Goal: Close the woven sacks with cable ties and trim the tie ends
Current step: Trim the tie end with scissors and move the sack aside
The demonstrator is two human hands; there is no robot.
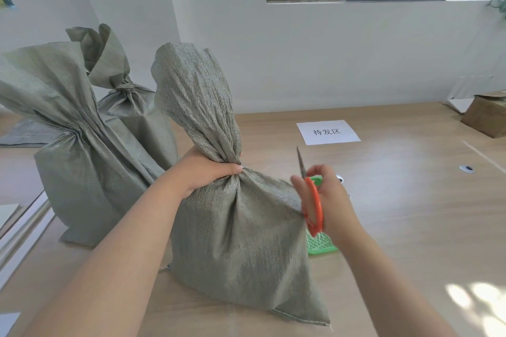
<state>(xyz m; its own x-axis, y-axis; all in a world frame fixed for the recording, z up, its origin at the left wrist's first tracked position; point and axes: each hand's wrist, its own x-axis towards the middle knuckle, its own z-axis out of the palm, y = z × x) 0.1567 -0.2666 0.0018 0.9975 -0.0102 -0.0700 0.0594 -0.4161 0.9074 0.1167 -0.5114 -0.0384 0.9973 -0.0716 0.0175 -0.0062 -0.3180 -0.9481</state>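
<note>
A grey-green woven sack (pixel 241 243) stands upright in front of me on the wooden table (pixel 410 213). My left hand (pixel 208 171) is clenched around its gathered neck, and the loose top fans out above my fist. To the right of the sack, my right hand (pixel 328 200) holds orange-handled scissors (pixel 313 200) with the blades closed and pointing up, a short way from the neck. No cable tie is visible on this neck; my fingers hide it.
Two more sacks (pixel 82 172) (pixel 131 117) with cinched necks stand behind at the left. A green mesh basket (pixel 320 245) sits behind my right hand. A white paper label (pixel 327 131) lies farther back, with cardboard boxes (pixel 487 115) at the far right.
</note>
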